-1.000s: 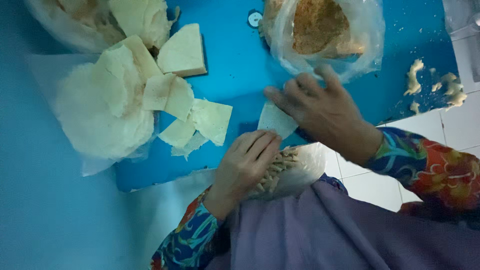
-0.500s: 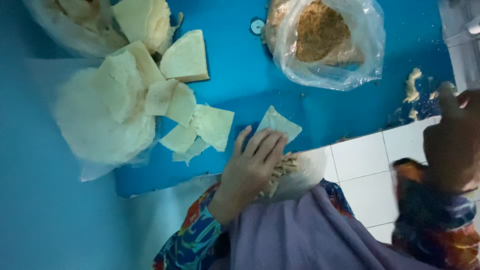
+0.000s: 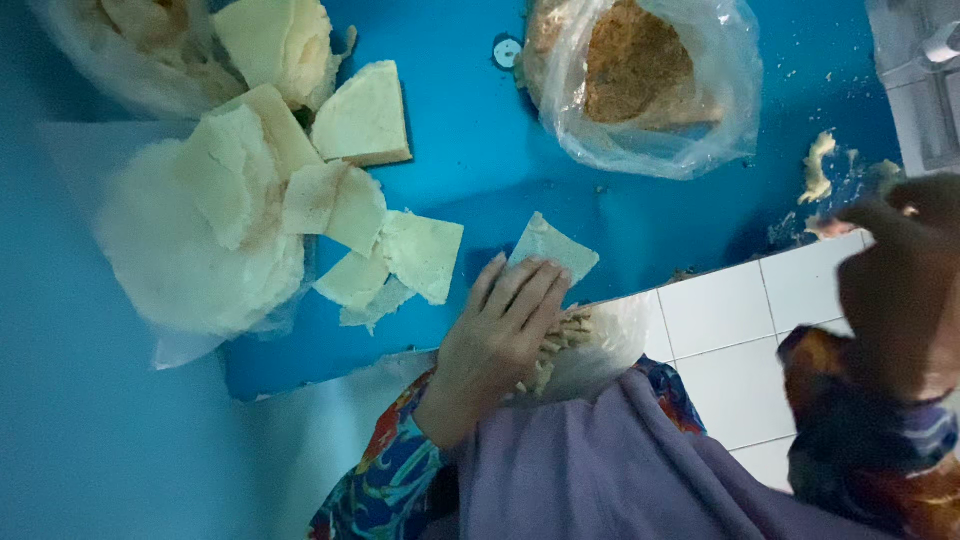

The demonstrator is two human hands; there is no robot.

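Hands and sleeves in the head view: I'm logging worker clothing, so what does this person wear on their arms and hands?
Both arms wear long sleeves in a busy multicolour print of blue, red and orange, reaching the wrists. The left hand is bare, with no glove or ring visible. The right hand is close, dark and blurred; it looks bare too.

Left hand (image 3: 500, 335) flat on a thin wrapper piece (image 3: 553, 250), blue board (image 3: 640, 215)

Cut wrapper pieces (image 3: 390, 250) piled to the side, bag of brown filling (image 3: 640, 80) up top, right hand (image 3: 900, 270) blurry and raised, apart.
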